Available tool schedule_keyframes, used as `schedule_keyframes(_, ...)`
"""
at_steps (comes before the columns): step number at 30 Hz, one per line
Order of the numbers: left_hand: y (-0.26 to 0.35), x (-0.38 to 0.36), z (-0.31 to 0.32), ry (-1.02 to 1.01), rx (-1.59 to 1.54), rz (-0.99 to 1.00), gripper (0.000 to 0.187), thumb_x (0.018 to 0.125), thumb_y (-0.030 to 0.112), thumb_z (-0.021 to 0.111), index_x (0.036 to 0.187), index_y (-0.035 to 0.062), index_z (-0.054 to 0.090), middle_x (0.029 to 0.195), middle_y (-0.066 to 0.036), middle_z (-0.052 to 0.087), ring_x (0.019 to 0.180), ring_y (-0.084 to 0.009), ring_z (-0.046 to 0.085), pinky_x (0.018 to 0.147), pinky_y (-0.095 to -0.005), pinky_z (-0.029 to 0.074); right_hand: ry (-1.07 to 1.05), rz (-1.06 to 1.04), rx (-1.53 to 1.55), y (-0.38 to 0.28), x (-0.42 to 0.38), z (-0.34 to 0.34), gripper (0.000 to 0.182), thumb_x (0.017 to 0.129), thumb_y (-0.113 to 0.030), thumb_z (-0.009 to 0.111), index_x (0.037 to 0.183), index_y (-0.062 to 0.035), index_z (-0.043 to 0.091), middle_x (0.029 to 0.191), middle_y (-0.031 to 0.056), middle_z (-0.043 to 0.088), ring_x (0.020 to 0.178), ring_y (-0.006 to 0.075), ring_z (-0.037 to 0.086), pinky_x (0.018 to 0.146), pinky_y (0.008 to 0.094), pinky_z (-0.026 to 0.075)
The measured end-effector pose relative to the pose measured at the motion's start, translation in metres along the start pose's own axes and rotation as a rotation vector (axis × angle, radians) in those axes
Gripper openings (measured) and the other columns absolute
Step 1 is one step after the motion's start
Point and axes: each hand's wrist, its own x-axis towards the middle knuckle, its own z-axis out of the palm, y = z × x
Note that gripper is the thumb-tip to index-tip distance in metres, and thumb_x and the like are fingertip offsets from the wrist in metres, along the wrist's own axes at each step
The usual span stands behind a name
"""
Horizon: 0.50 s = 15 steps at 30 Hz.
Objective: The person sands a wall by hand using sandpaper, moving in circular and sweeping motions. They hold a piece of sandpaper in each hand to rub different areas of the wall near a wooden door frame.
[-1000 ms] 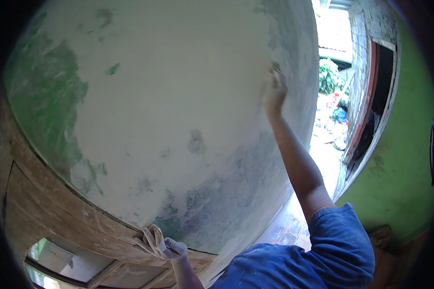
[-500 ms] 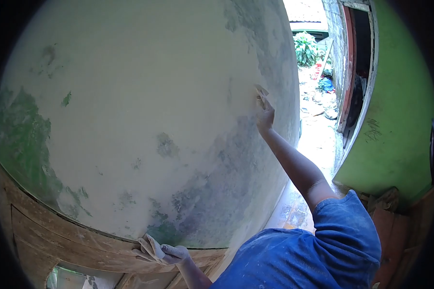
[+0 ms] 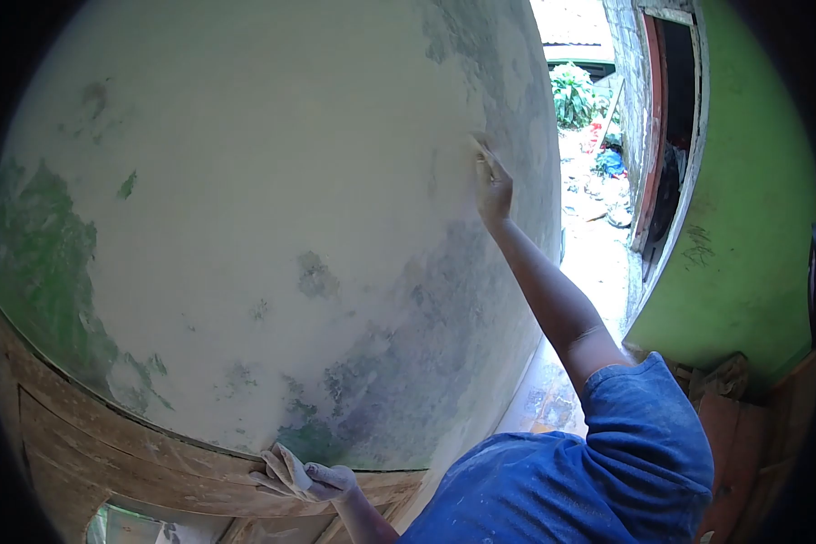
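My right hand [image 3: 494, 189] is raised at arm's length against the upper right part of a patchy wall [image 3: 245, 181]. Its fingers are closed on a thin, pale flat piece [image 3: 482, 150] that looks like sandpaper, held against the wall surface. Low down, my left hand [image 3: 306, 475] rests by the wooden beam [image 3: 181, 471] under the wall's bottom edge. Pale dust coats its fingers, which are stretched out with the thumb apart. The wall is mostly whitish, with grey smears and green paint showing through.
To the right, a bright doorway opens onto an outdoor strip with a leafy plant [image 3: 571, 95] and scattered rubble. Beyond it stands a green wall [image 3: 752, 199] beside a dark door frame [image 3: 653, 136]. Brown boards [image 3: 730, 444] lean at the lower right.
My right hand has moved up and slightly left along the wall with the flat piece. My left hand stays in nearly the same place by the beam.
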Motion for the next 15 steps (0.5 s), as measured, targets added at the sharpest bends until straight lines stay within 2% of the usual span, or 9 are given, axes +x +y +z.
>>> schedule_keyframes(2, 0.000, 0.002, 0.000, -0.004, -0.011, -0.001, 0.035, 0.095, 0.020, 0.035, 0.117, 0.0027, 0.054, 0.127, -0.020, 0.053, 0.132, -0.0471, 0.029, 0.107, -0.0600, 0.013, 0.166, 0.262, 0.063, 0.002, 0.007, 0.004, 0.025, 0.089, -0.006, 0.053, 0.112, 0.0015, 0.062, 0.118, 0.0162, 0.061, 0.118, 0.0247, 0.053, 0.100, 0.0326, 0.039)
schedule_keyframes(3, 0.000, 0.002, 0.000, -0.008, -0.013, 0.006, 0.035, 0.095, 0.020, 0.035, 0.117, 0.0025, 0.055, 0.127, -0.020, 0.053, 0.131, -0.0468, 0.030, 0.107, -0.0601, 0.014, 0.159, 0.251, 0.067, -0.014, 0.017, 0.009, 0.025, 0.089, -0.006, 0.053, 0.112, 0.0015, 0.062, 0.118, 0.0162, 0.061, 0.118, 0.0247, 0.053, 0.100, 0.0326, 0.039)
schedule_keyframes(5, 0.000, 0.002, -0.003, -0.006, -0.013, 0.007, 0.035, 0.095, 0.020, 0.035, 0.117, 0.0022, 0.055, 0.127, -0.020, 0.053, 0.131, -0.0465, 0.031, 0.107, -0.0603, 0.015, 0.139, 0.101, 0.113, -0.057, 0.035, 0.026, 0.025, 0.089, -0.006, 0.053, 0.111, 0.0013, 0.062, 0.114, 0.0151, 0.064, 0.114, 0.0209, 0.056, 0.096, 0.0296, 0.041)
schedule_keyframes(7, -0.003, 0.001, -0.002, -0.031, -0.042, 0.032, 0.035, 0.095, 0.020, 0.034, 0.117, 0.0032, 0.055, 0.126, -0.019, 0.054, 0.129, -0.0441, 0.036, 0.107, -0.0612, 0.016, -0.037, 0.092, 0.263, -0.122, 0.030, 0.046, 0.023, 0.086, -0.006, 0.057, 0.107, -0.0009, 0.064, 0.117, 0.0148, 0.062, 0.114, 0.0212, 0.056, 0.093, 0.0317, 0.043)
schedule_keyframes(9, -0.002, 0.001, -0.002, -0.029, -0.008, 0.019, 0.034, 0.095, 0.019, 0.034, 0.117, 0.0043, 0.055, 0.126, -0.019, 0.054, 0.128, -0.0425, 0.038, 0.107, -0.0616, 0.017, -0.105, -0.460, 0.119, -0.164, 0.009, 0.062, 0.020, 0.083, -0.006, 0.062, 0.103, -0.0067, 0.066, 0.126, 0.0125, 0.056, 0.118, 0.0206, 0.052, 0.095, 0.0356, 0.043)
schedule_keyframes(11, -0.001, 0.001, -0.002, -0.035, 0.037, 0.008, 0.034, 0.095, 0.019, 0.033, 0.117, 0.0054, 0.055, 0.125, -0.018, 0.055, 0.127, -0.0410, 0.040, 0.107, -0.0620, 0.018, -0.355, -0.790, 0.128, -0.205, -0.016, 0.056, 0.031, 0.082, -0.008, 0.063, 0.113, -0.0127, 0.062, 0.135, 0.0110, 0.049, 0.126, 0.0228, 0.044, 0.100, 0.0405, 0.040)
schedule_keyframes(12, -0.001, 0.002, -0.002, -0.030, 0.025, 0.023, 0.034, 0.095, 0.019, 0.033, 0.118, 0.0062, 0.054, 0.124, -0.017, 0.056, 0.126, -0.0392, 0.042, 0.107, -0.0625, 0.018, -0.358, -0.798, 0.137, -0.204, -0.013, 0.057, 0.031, 0.082, -0.008, 0.063, 0.113, -0.0127, 0.062, 0.135, 0.0110, 0.049, 0.126, 0.0228, 0.044, 0.100, 0.0405, 0.040)
schedule_keyframes(14, -0.002, 0.005, -0.002, -0.016, 0.029, 0.033, 0.034, 0.095, 0.018, 0.032, 0.119, 0.0071, 0.053, 0.122, -0.015, 0.057, 0.125, -0.0374, 0.044, 0.107, -0.0629, 0.019, -0.725, -1.148, 0.165, -0.194, 0.000, 0.051, 0.045, 0.084, -0.011, 0.062, 0.127, -0.0159, 0.052, 0.137, 0.0100, 0.046, 0.127, 0.0229, 0.043, 0.104, 0.0415, 0.038)
schedule_keyframes(15, 0.001, 0.007, -0.001, -0.001, 0.020, 0.047, 0.033, 0.095, 0.018, 0.033, 0.119, 0.0070, 0.052, 0.120, -0.013, 0.059, 0.124, -0.0363, 0.046, 0.106, -0.0638, 0.019, -0.719, -1.174, 0.091, -0.191, 0.024, 0.053, 0.047, 0.084, -0.011, 0.062, 0.129, -0.0164, 0.050, 0.137, 0.0095, 0.046, 0.126, 0.0231, 0.045, 0.104, 0.0410, 0.038)
